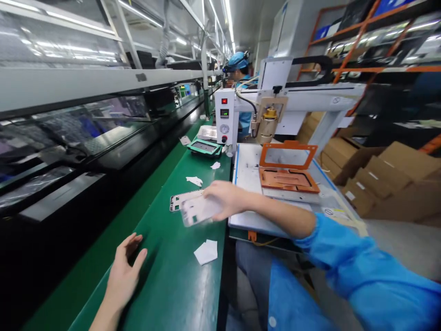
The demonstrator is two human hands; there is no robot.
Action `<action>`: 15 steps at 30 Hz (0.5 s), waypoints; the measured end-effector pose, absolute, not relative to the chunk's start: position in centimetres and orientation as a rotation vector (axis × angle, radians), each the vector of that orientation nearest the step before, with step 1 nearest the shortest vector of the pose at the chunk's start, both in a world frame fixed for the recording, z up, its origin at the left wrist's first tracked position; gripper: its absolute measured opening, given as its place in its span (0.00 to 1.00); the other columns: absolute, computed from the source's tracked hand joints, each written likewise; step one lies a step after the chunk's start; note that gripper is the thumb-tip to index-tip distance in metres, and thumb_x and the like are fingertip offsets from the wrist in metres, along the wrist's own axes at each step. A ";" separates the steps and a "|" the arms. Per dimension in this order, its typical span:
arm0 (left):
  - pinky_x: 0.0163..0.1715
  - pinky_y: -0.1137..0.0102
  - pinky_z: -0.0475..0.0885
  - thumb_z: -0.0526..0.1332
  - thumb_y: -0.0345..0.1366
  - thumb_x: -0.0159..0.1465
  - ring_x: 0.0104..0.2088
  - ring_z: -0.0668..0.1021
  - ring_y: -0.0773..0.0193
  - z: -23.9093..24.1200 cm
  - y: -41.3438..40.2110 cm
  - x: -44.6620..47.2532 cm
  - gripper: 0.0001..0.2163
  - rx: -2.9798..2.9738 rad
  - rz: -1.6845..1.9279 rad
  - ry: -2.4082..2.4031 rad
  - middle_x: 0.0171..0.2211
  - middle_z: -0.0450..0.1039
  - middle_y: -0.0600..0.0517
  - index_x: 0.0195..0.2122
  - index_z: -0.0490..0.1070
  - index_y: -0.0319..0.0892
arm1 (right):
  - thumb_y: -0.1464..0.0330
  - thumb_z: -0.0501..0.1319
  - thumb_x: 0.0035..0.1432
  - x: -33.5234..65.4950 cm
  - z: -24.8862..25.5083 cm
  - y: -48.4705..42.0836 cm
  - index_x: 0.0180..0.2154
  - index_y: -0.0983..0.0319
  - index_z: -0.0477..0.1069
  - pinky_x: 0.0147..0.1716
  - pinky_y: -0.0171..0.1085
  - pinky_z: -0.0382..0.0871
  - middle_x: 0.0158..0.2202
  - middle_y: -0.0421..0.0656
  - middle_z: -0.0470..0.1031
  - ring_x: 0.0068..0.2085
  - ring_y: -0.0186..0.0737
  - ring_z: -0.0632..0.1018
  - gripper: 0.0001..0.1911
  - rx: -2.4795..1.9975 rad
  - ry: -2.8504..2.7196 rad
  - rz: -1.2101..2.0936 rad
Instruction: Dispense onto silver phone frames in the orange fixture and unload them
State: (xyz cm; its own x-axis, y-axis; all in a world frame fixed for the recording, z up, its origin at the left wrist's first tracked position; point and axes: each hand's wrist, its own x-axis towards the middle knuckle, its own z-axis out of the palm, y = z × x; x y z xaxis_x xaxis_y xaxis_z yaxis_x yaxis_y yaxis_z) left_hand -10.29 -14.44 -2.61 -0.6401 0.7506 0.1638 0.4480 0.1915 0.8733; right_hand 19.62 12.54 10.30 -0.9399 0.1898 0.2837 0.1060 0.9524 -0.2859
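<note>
My right hand (pixel 227 198) grips a pale phone frame (pixel 195 212) by its right end, a little blurred by motion, over the green bench top (pixel 165 257). Just behind it, partly covered, lies a second phone frame (pixel 175 202) on the bench. My left hand (pixel 124 266) hovers at the bench's left side, thumb and fingers apart, with nothing in it. Between the hands and nearer to me is a folded white paper piece (pixel 206 252). Right of my right hand, an orange fixture (pixel 289 180) sits on the white machine bed with its frame-like lid raised.
A dispensing machine with a control box (pixel 225 117) stands at the right. Crumpled white scraps (pixel 194 181) and a green tray (pixel 204 147) lie farther along the bench. A dark conveyor line runs along the left. Cardboard boxes (pixel 389 179) stand at the right; a person in blue (pixel 241 69) is behind the machine.
</note>
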 end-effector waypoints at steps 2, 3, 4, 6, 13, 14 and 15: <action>0.67 0.43 0.63 0.62 0.59 0.60 0.64 0.71 0.45 -2.3 -14.0 -9.7 0.35 1.207 1.296 2.239 0.60 0.71 0.42 0.63 0.60 0.47 | 0.59 0.71 0.43 27.2 12.8 16.0 0.46 0.59 0.69 0.42 0.41 0.69 0.45 0.47 0.77 0.44 0.46 0.76 0.28 -0.570 -2.754 0.359; 0.66 0.43 0.64 0.61 0.60 0.60 0.63 0.72 0.44 -2.0 -13.8 -9.3 0.35 1.252 1.215 2.276 0.60 0.72 0.42 0.64 0.60 0.47 | 0.58 0.71 0.43 31.0 13.6 17.7 0.44 0.59 0.69 0.41 0.41 0.68 0.44 0.46 0.77 0.42 0.45 0.76 0.26 -0.767 -2.729 0.319; 0.64 0.42 0.66 0.61 0.60 0.60 0.62 0.73 0.43 -1.7 -13.5 -9.0 0.35 1.295 1.136 2.309 0.60 0.72 0.42 0.64 0.61 0.47 | 0.57 0.70 0.43 34.5 14.2 19.2 0.41 0.59 0.67 0.40 0.41 0.68 0.42 0.45 0.78 0.41 0.45 0.76 0.24 -0.949 -2.698 0.275; 0.58 0.42 0.71 0.60 0.60 0.60 0.58 0.76 0.42 -1.1 -13.0 -8.6 0.35 1.365 1.015 2.364 0.59 0.74 0.41 0.64 0.61 0.47 | 0.57 0.70 0.43 40.1 14.3 21.8 0.36 0.57 0.63 0.39 0.40 0.67 0.44 0.45 0.79 0.40 0.44 0.77 0.23 -1.214 -2.637 0.263; 0.41 0.54 0.78 0.58 0.61 0.60 0.37 0.81 0.53 -1.1 -12.9 -8.9 0.36 1.367 1.038 2.414 0.54 0.77 0.43 0.65 0.60 0.46 | 0.56 0.70 0.40 43.6 11.7 24.2 0.34 0.56 0.59 0.34 0.40 0.64 0.38 0.41 0.78 0.36 0.42 0.75 0.25 -1.394 -2.662 0.253; 0.40 0.54 0.78 0.58 0.62 0.60 0.36 0.80 0.53 -1.2 -13.0 -9.0 0.37 1.351 1.044 2.412 0.54 0.77 0.43 0.65 0.60 0.47 | 0.55 0.70 0.41 43.4 11.6 24.2 0.35 0.56 0.59 0.33 0.39 0.63 0.37 0.41 0.77 0.35 0.43 0.75 0.25 -1.400 -2.679 0.246; 0.40 0.55 0.77 0.57 0.62 0.60 0.35 0.80 0.54 -1.2 -13.0 -9.0 0.37 1.334 1.035 2.409 0.55 0.76 0.43 0.65 0.60 0.47 | 0.55 0.70 0.41 43.3 11.5 24.1 0.35 0.56 0.59 0.32 0.39 0.62 0.36 0.41 0.77 0.34 0.43 0.74 0.25 -1.401 -2.697 0.246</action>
